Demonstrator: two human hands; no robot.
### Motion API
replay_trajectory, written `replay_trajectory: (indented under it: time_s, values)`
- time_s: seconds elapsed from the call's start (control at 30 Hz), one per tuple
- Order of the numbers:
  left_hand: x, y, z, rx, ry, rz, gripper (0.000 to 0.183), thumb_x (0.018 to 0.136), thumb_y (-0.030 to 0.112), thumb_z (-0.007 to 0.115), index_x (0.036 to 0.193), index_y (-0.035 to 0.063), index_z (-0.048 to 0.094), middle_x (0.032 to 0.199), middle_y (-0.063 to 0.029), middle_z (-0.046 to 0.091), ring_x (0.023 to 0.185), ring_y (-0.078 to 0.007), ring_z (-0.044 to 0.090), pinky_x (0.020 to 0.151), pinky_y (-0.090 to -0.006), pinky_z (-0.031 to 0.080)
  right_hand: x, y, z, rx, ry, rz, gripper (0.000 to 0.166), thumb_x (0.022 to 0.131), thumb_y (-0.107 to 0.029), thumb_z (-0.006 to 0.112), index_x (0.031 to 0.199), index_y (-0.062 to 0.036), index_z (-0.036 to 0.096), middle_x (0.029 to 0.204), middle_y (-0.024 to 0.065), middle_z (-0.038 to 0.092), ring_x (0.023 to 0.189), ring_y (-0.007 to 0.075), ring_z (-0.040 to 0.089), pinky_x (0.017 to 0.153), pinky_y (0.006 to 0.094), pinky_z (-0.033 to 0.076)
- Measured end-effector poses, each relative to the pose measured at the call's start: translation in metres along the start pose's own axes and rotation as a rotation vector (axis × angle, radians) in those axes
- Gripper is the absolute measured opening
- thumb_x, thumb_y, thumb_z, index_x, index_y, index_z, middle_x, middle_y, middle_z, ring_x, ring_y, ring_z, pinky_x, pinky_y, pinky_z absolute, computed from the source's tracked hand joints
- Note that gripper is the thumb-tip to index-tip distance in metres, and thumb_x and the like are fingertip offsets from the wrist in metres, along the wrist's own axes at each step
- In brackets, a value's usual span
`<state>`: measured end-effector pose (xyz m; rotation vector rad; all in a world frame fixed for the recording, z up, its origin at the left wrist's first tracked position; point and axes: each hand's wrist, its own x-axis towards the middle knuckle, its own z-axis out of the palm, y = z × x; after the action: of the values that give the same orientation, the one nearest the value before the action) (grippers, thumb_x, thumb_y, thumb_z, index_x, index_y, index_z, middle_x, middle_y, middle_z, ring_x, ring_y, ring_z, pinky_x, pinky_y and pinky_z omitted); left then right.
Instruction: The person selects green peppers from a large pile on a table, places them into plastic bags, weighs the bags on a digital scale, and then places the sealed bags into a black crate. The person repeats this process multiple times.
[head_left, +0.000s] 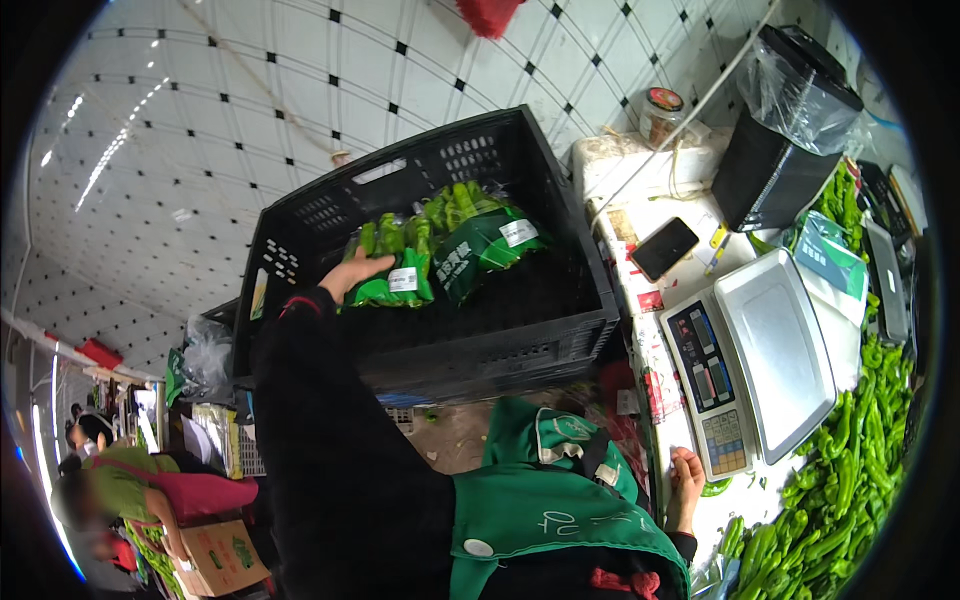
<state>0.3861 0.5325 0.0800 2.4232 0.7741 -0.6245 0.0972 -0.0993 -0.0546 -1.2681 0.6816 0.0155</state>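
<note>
My left hand (357, 274) reaches into a black plastic crate (480, 352) and rests on a bag of green peppers (390, 289) with a white label. Its thumb lies over the front of the bag; whether the fingers grip it is hidden. A second labelled bag of peppers (491, 247) lies beside it in the crate. On the white tabletop, my right hand (685, 471) is curled at the near corner of a digital weighing scale (712, 382). Any item between its fingers is too small to tell. The scale's steel pan (776, 356) holds nothing.
A smartphone (664, 249) and a yellow utility knife (718, 244) lie above the scale. Loose green peppers (847, 465) are heaped to its right. A black bin (780, 157) with a plastic liner stands at the back. Another person (150, 480) bends near a cardboard box (225, 559) at left.
</note>
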Motion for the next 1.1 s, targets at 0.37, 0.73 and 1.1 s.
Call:
replay_trajectory:
  time_s: [0.37,0.73,1.1]
  values:
    - [0.003,-0.010,0.045,-0.642,-0.096,0.279,0.080,0.084,0.024,0.072,0.146,0.0046,0.026,0.127,-0.0157,0.052,0.108,-0.0237,0.058,0.082,-0.0329,0.051,0.009,0.005,0.012,-0.154,0.127,-0.057,0.015,0.085,-0.021,0.067,0.089,-0.0069,0.070,0.071,-0.0039,0.060,0.059,0.0042,0.048,0.051,0.0211,0.037]
    - [-0.226,0.215,0.016,-0.185,-0.137,0.922,0.046,0.092,0.023,0.059,0.131,-0.0002,0.050,0.132,-0.0163,0.052,0.110,-0.0236,0.055,0.090,-0.0317,0.048,-0.101,-0.061,-0.003,-0.653,0.229,-0.551,0.022,0.081,-0.013,0.065,0.103,-0.0091,0.064,0.095,0.0108,0.064,0.082,0.0292,0.063,0.072,0.0369,0.051]
    - [-0.406,0.337,0.311,0.780,-1.132,1.735,0.046,0.082,0.023,0.068,0.121,0.0016,0.057,0.115,-0.0182,0.060,0.106,-0.0312,0.059,0.091,-0.0360,0.046,-0.231,0.035,-0.170,-1.098,1.260,-0.047,0.082,0.066,-0.026,0.081,0.137,-0.0114,0.044,0.133,0.0193,0.046,0.123,0.0372,0.042,0.100,0.0438,0.038]
